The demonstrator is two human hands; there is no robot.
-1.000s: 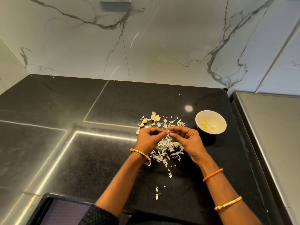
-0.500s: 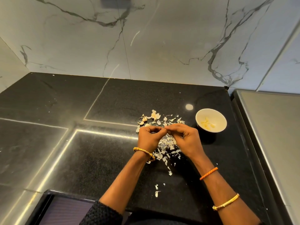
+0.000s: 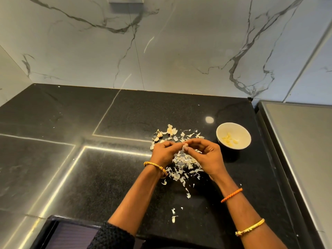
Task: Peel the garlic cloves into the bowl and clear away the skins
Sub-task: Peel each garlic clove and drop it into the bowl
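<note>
A black speckled stone counter [image 3: 125,177] fills the lower view, crossed by thin bright seam lines and a round light reflection [image 3: 209,120] at about 1 o'clock from centre. Behind it rises a white marble wall [image 3: 179,51] with dark grey veins. At 3 o'clock sits a grey metal surface [image 3: 301,150]. At 12 o'clock, a grey wall fitting [image 3: 126,2] is cut off.

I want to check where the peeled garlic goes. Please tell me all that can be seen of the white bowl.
The white bowl is small and round, smooth and glossy like ceramic, with a dark outside near its base. It stands upright on the black countertop, to the right of the garlic skins and apart from them. A few pale yellow peeled cloves lie inside. No hand touches it.
</note>
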